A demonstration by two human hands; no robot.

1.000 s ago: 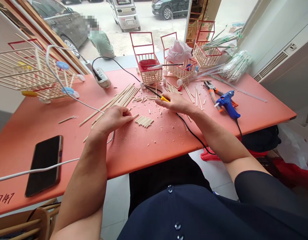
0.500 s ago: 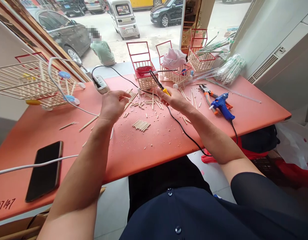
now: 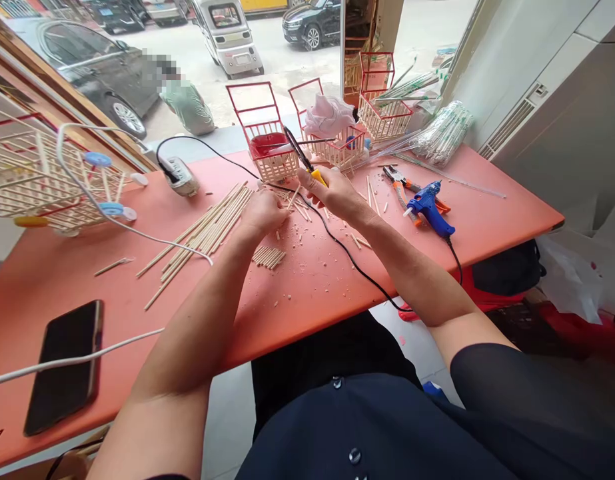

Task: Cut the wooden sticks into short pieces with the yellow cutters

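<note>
My right hand (image 3: 331, 193) is closed round a corded tool with a yellow collar and dark tip (image 3: 302, 159), its point tilted up toward the back. My left hand (image 3: 264, 212) rests on the orange table (image 3: 307, 280) with fingers curled at a thin wooden stick (image 3: 293, 197) that slants up toward the right hand. A small row of short cut sticks (image 3: 268, 257) lies just in front of the left hand. A spread of long sticks (image 3: 202, 233) lies to its left.
Small stick carts with red frames (image 3: 267, 143) stand at the back edge. A blue glue gun (image 3: 430, 207) and orange pliers (image 3: 400, 183) lie to the right. A phone (image 3: 64, 363) with a white cable lies front left; a larger stick cart (image 3: 42, 180) is far left.
My left hand came down from mid-air to the table beside the right hand and now touches a stick. The right hand keeps the tool raised. The view shifted left.
</note>
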